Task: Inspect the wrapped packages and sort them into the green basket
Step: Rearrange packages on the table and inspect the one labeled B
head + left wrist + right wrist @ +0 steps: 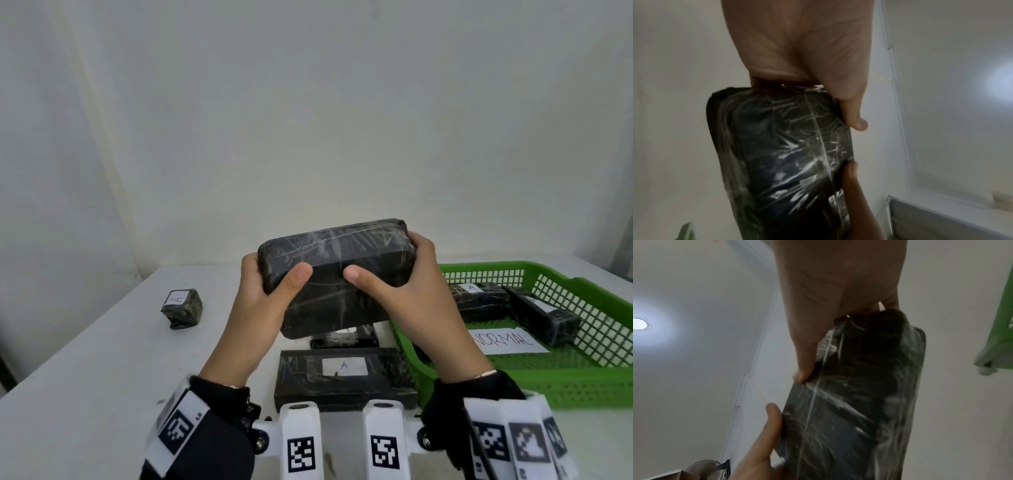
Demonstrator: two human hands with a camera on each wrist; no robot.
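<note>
A large black package wrapped in clear film (337, 270) is held up over the table, tilted toward me. My left hand (270, 284) grips its left end and my right hand (394, 277) grips its right end, thumbs on the near face. Both wrist views show the same package (785, 155) (855, 402) with fingers curled round its edges. The green basket (555, 387) stands at the right and holds two wrapped packages (479, 298) (544, 317) and a "NORMAL" paper label (507, 341).
On the white table (102, 377) lie a flat black package labelled "A" (342, 377) near me, a smaller one (344, 339) behind it under the held package, and a small wrapped lump labelled "A" (181, 308) at the left. A white wall stands behind.
</note>
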